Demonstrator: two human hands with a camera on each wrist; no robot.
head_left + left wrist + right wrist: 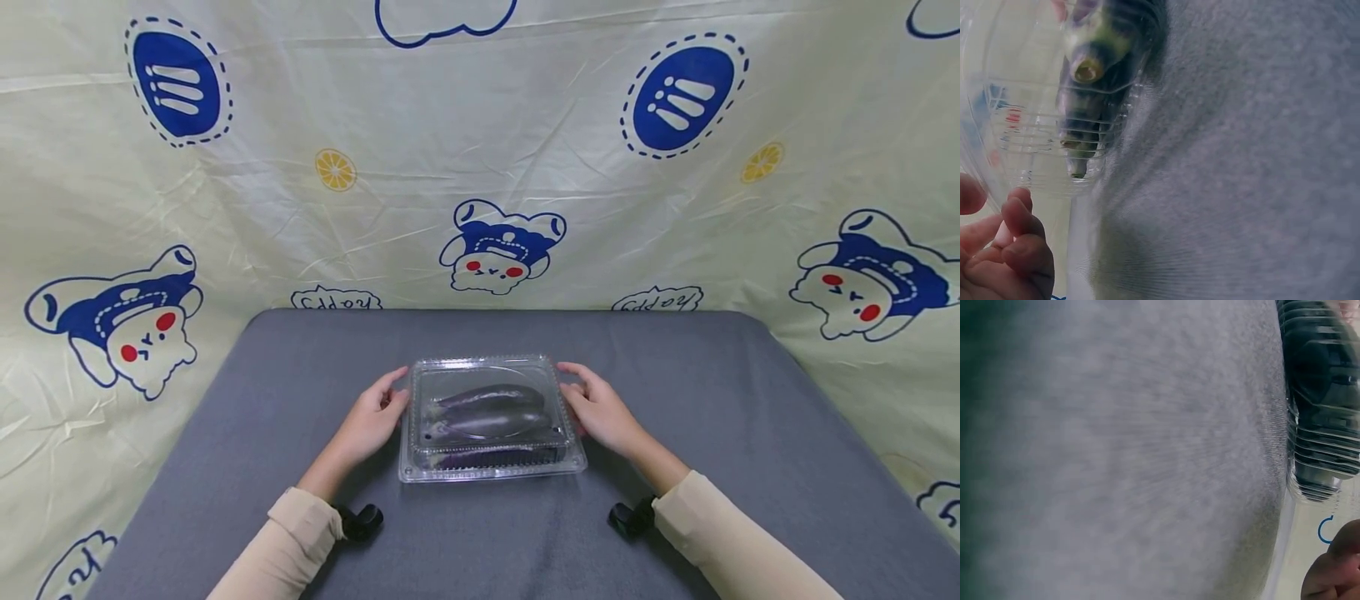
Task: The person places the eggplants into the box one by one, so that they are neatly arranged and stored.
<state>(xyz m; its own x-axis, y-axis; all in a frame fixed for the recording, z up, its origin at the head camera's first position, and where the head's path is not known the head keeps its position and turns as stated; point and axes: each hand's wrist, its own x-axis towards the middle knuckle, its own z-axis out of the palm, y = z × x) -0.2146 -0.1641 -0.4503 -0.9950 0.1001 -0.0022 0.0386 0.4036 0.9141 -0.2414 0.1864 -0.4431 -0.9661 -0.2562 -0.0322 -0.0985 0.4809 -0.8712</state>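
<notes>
A clear plastic clamshell container (491, 476) sits at the middle of the grey table with its lid down. Dark purple eggplants (491, 419) lie side by side inside it, their greenish stem ends (1087, 70) toward the left hand. My left hand (375, 419) holds the container's left edge; in the left wrist view the thumb and fingers stand on either side of the rim. On the opposite side, my right hand (603, 417) grips the right edge, index finger stretched along the far corner. Its lower fingers are partly hidden behind the container.
Grey cloth (300, 350) covers the table. A pale curtain (487, 125) printed with blue bears and orange slices hangs behind and at both sides. Black wrist cameras (363, 523) are strapped at both sleeve cuffs, close above the cloth.
</notes>
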